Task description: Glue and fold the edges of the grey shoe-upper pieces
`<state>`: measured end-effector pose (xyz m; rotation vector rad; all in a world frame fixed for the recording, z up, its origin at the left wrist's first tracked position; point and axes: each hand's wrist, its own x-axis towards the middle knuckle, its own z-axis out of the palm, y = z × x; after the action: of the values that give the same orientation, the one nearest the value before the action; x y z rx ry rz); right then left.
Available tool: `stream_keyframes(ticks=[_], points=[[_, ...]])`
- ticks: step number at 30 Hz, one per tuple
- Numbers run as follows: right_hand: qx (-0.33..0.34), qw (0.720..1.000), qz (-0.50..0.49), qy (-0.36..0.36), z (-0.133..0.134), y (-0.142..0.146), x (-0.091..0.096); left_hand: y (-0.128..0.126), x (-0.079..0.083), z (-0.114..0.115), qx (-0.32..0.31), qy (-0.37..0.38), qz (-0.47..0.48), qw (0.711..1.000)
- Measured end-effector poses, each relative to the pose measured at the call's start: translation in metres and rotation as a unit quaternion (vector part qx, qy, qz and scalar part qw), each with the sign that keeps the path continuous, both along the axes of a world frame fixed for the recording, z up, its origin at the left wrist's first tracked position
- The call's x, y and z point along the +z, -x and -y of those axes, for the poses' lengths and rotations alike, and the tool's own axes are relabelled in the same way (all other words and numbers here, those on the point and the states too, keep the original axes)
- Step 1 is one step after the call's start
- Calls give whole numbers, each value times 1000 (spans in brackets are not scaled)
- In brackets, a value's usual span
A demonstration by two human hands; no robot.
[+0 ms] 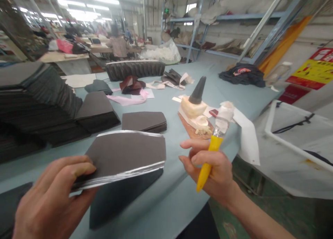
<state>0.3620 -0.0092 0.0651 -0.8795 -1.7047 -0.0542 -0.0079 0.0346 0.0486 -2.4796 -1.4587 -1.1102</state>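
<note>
My left hand point(52, 197) grips a thin stack of dark grey cut pieces point(127, 155) with shiny whitish edges, lifted just above the pale blue table point(166, 197). My right hand point(210, 169) is closed around the yellow handle of a glue brush point(215, 141), whose bristle end is caked in white glue and points up and away. A further dark piece point(117, 200) lies flat on the table beneath the held stack. Beyond the brush stands a glue pot with a dark cone-shaped cap point(196, 100) on a brown board.
Tall stacks of dark pieces point(33, 103) fill the left side, with smaller piles point(144, 121) in the middle. Fabric scraps and pink strips point(135, 89) lie further back. The table's right edge drops to a green floor point(260, 204). Blue shelving point(221, 30) stands behind; a person sits far off.
</note>
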Motion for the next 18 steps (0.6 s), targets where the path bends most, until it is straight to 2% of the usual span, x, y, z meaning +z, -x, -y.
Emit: stream_keyframes(ticks=[2, 6, 10, 11, 15, 18], points=[[32, 999, 33, -4, 5, 8, 2, 2, -4, 22, 14, 15, 29, 999], [99, 990, 94, -32, 14, 20, 7, -7, -1, 60, 43, 58, 87, 994], [142, 983, 94, 72, 24, 28, 19, -11, 3, 80, 26, 28, 80, 996], [147, 982, 93, 76, 26, 29, 22, -12, 5, 83, 23, 20, 67, 997], [161, 983, 84, -40, 26, 31, 30, -17, 14, 94, 8, -28, 24, 999], [151, 979, 120, -65, 24, 32, 37, -21, 20, 100, -7, -58, 18, 998]])
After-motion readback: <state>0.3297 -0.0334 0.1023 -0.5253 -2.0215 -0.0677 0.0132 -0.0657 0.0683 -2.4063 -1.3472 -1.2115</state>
